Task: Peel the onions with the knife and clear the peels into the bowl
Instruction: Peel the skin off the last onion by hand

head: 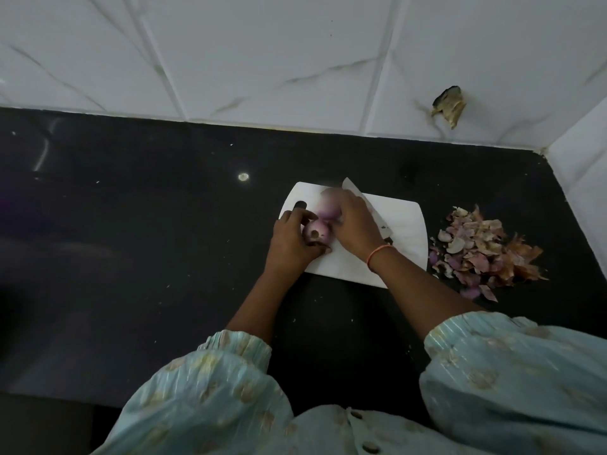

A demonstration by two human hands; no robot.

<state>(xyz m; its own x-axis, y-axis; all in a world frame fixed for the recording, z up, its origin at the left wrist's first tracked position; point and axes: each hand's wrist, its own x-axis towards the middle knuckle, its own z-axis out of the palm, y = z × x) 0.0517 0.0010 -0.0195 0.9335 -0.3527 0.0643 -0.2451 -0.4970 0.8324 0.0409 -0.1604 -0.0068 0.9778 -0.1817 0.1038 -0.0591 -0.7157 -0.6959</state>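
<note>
Black counter [164, 257] carries a white cutting board [400, 231]; peel pile [486, 251] lies well right of the fingers. Left hand [292, 241] curls round a peeled onion [316, 232]; right hand [356, 224] grips the knife [382, 226], other onions [328, 205] at its fingertips

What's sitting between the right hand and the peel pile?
In the head view, only the bare right part of the white cutting board, then a strip of black counter, separates the right hand from the peel pile.

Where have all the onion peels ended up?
In a heap on the dark counter, just right of the white cutting board, near the tiled corner.
</note>
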